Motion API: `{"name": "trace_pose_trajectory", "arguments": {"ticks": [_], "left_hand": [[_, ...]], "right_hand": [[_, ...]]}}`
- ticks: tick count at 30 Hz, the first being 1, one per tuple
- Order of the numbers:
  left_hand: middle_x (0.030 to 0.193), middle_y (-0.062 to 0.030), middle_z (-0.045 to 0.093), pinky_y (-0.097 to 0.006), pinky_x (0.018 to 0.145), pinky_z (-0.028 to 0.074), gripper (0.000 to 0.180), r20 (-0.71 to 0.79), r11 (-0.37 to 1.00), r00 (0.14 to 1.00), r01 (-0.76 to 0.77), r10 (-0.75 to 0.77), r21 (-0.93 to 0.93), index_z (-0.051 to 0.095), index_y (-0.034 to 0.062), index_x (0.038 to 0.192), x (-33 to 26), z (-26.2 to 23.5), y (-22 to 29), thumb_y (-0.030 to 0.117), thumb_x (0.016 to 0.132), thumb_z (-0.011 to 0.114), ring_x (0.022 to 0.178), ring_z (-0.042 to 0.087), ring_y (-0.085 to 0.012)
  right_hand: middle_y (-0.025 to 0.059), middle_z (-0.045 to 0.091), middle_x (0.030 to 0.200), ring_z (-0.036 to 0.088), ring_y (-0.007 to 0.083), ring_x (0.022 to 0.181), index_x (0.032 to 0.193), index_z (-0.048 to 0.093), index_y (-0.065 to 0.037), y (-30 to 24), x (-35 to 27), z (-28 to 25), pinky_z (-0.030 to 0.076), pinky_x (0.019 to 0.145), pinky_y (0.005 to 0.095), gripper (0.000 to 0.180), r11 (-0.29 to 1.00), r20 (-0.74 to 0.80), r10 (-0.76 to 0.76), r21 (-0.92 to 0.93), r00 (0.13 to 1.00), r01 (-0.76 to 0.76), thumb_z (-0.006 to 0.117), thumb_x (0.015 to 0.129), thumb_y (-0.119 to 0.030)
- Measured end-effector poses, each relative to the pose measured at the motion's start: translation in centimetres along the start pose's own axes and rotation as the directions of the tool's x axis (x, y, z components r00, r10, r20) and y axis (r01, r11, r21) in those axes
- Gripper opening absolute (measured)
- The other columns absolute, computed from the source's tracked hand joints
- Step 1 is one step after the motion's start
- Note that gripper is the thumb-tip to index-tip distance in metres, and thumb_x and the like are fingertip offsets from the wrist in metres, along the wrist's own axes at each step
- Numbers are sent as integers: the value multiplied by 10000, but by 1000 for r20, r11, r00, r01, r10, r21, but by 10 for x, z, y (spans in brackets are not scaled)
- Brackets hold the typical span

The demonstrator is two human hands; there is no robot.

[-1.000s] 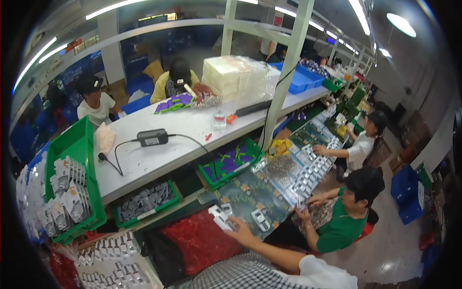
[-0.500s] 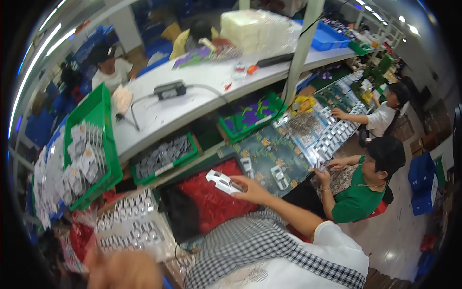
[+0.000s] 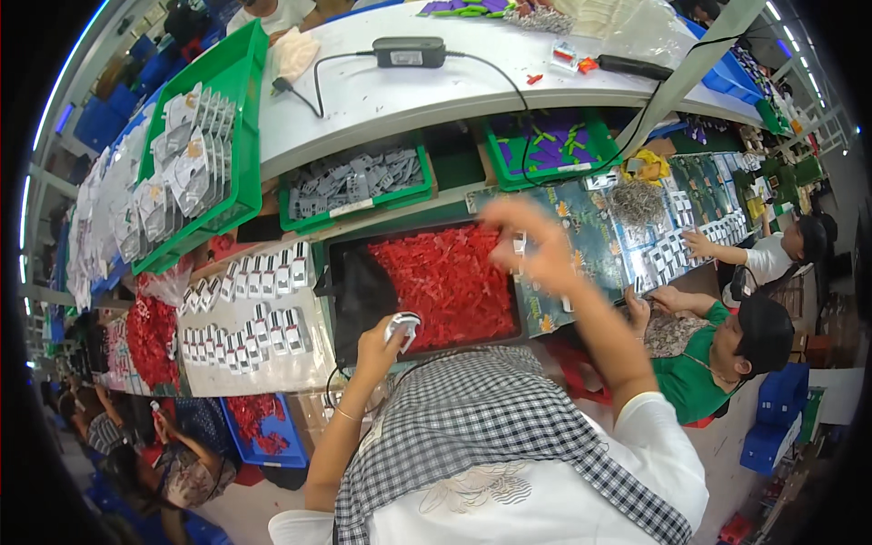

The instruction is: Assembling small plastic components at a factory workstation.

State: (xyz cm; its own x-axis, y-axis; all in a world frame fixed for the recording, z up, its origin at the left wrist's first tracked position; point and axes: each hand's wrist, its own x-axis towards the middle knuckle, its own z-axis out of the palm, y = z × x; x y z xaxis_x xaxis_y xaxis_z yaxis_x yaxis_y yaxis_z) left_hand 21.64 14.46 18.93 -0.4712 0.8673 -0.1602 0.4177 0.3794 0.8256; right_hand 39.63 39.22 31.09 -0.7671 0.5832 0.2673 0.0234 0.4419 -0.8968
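A white toy car body [image 3: 405, 329] is in the grip of my left hand [image 3: 378, 352], by the near edge of a black tray [image 3: 363, 238]. Small red plastic parts [image 3: 454, 282] fill most of that tray, and a black sheet or bag [image 3: 361, 295] covers its left part. Blurred by motion, my right hand [image 3: 536, 247] is over the tray's right edge; whether its fingers hold anything cannot be made out. Rows of white toy car bodies with dark windows [image 3: 265, 275] stand on the board [image 3: 309, 350] to the left of the tray.
Behind the tray, green bins hold grey parts [image 3: 359, 186] and purple-and-green parts [image 3: 554, 150]. A large green crate [image 3: 247, 186] of white pieces leans at left. A power adapter [image 3: 409, 53] with cables lies on the white shelf [image 3: 345, 100]. A co-worker in green [image 3: 690, 368] sits at right.
The view has turned and shifted. My left hand, blurred at lower left before, now holds a white toy car body at the tray. My right hand, which held one, has moved toward the tray's far right.
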Motion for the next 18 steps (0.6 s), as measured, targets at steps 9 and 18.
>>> {"name": "trace_pose_trajectory", "arguments": {"ticks": [9,18], "left_hand": [[736,-19,593,-232,555,421,291,-207,843,944,115,-257,-525,610,-17,946,1,-4,-31,264,895,556,628,500,-65],[831,-32,596,-232,601,466,325,-156,745,936,143,-316,-652,595,-16,984,3,7,-11,294,893,563,690,548,-82]], "right_hand": [[128,626,879,596,223,669,927,637,-47,-136,41,-48,475,581,286,232,647,69,-735,367,674,668,471,906,-207],[31,569,671,466,74,483,1074,599,-84,-221,0,-35,346,435,186,312,325,36,-912,673,409,664,603,763,-52]]}}
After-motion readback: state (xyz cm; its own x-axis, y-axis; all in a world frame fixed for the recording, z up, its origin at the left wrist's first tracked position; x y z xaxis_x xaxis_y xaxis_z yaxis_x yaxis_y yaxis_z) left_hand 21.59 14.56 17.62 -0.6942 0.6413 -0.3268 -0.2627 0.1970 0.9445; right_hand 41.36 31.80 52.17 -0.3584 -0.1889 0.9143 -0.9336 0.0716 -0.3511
